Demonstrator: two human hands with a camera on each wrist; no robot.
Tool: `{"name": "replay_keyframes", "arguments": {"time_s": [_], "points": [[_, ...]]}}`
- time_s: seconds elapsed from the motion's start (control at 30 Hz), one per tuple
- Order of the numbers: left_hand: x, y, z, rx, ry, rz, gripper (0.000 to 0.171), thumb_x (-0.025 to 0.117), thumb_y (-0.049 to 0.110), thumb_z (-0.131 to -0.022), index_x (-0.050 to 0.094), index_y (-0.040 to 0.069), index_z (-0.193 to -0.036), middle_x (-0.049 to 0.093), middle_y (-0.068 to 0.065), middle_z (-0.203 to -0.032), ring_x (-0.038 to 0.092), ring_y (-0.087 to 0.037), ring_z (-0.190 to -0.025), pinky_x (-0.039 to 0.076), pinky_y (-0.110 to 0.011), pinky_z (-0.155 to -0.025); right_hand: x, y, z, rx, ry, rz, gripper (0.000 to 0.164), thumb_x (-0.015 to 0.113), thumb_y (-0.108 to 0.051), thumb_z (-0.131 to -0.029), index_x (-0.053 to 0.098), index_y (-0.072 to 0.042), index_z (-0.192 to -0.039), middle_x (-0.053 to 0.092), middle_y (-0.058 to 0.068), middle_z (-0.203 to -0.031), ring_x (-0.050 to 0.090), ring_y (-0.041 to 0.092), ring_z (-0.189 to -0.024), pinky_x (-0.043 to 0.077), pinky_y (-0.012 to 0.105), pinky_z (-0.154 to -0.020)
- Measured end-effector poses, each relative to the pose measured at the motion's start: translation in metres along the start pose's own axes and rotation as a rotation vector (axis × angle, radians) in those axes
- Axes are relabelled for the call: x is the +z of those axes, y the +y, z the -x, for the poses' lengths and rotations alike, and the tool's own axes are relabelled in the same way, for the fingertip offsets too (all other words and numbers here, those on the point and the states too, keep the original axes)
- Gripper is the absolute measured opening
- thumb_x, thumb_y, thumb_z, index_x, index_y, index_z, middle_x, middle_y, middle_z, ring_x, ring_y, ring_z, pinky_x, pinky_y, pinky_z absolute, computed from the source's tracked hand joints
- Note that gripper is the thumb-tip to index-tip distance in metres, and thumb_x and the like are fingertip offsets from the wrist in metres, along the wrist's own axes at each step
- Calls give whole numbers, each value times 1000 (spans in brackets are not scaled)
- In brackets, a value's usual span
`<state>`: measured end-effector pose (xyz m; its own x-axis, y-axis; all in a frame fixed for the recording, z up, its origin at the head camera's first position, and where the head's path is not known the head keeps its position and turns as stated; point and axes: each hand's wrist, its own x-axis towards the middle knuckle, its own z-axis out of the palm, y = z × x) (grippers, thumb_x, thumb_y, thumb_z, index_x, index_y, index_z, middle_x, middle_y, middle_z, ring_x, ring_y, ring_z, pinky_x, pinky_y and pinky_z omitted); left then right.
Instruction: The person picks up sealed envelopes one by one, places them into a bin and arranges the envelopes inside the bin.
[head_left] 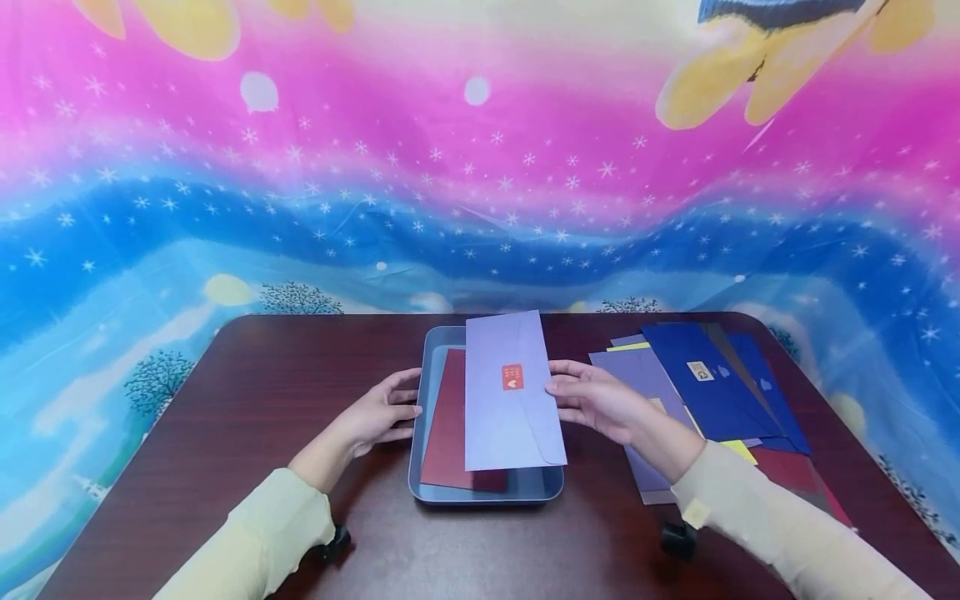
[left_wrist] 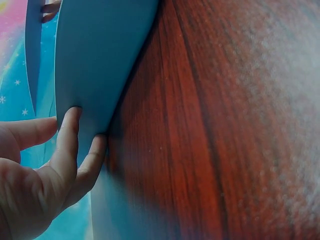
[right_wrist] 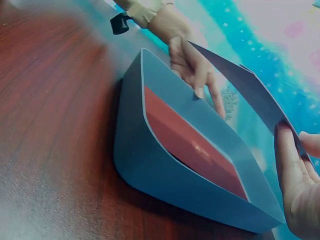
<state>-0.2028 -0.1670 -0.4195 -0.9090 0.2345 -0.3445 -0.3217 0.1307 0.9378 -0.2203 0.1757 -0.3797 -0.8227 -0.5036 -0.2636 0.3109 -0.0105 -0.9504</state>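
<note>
A pale lavender envelope [head_left: 510, 425] with a red heart sticker is held up over a grey-blue tray [head_left: 418, 479]. My right hand [head_left: 603, 398] pinches its right edge, thumb on the front and fingers behind. In the right wrist view the envelope [right_wrist: 235, 75] tilts above the tray's far wall. My left hand [head_left: 375, 417] holds the tray's left side. Its thumb is at the rim, while its fingertips [left_wrist: 74, 112] press the outer wall. A dark red envelope [head_left: 444, 425] lies flat in the tray, partly covered by the lavender one in the head view.
Right of the tray lies a loose, overlapping pile of envelopes: dark blue ones [head_left: 701, 404], a lavender one [head_left: 630, 375], yellow edges and red ones [head_left: 791, 471]. They rest on a dark wooden table [head_left: 300, 358]. A patterned cloth [head_left: 390, 167] hangs behind it.
</note>
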Motion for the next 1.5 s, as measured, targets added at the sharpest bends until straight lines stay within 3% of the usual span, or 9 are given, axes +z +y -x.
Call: {"name": "replay_keyframes", "arguments": {"time_s": [0.43,0.73,0.97,1.33,1.5], "points": [[1,1,1,0,7,-6,64,53,-2,-104,28,12,-161,38,-31,-153,60,-36,-120,56,-46,-93,16,13,-6,8,85,28,58,58,-4,-102,30,10,-151,69,5,-106,70,15,-92,58,31,-83],[1,0,1,2,-6,-7,64,52,-2,-104,26,11,-161,36,-31,-154,60,-36,-120,55,-46,-93,31,19,-13,53,157,92,57,63,0,-100,36,10,-148,71,9,-104,70,19,-92,60,38,-81],[1,1,2,2,-7,-14,64,53,-1,-105,26,12,-162,36,-31,-155,59,-36,-121,55,-46,-93,36,20,-14,58,140,118,57,63,3,-99,34,13,-147,70,13,-103,69,17,-88,60,38,-81],[1,0,2,-4,-6,-16,64,53,-1,-105,26,12,-162,36,-30,-155,59,-37,-123,55,-46,-94,38,13,-7,104,65,114,72,60,9,-97,22,7,-158,53,32,-135,68,21,-95,58,42,-86],[1,0,0,-5,5,-11,64,53,-1,-104,28,13,-161,38,-29,-154,60,-35,-121,55,-45,-94,37,9,-3,116,-8,121,76,59,7,-97,14,8,-159,37,38,-150,65,32,-111,55,47,-93]]}}
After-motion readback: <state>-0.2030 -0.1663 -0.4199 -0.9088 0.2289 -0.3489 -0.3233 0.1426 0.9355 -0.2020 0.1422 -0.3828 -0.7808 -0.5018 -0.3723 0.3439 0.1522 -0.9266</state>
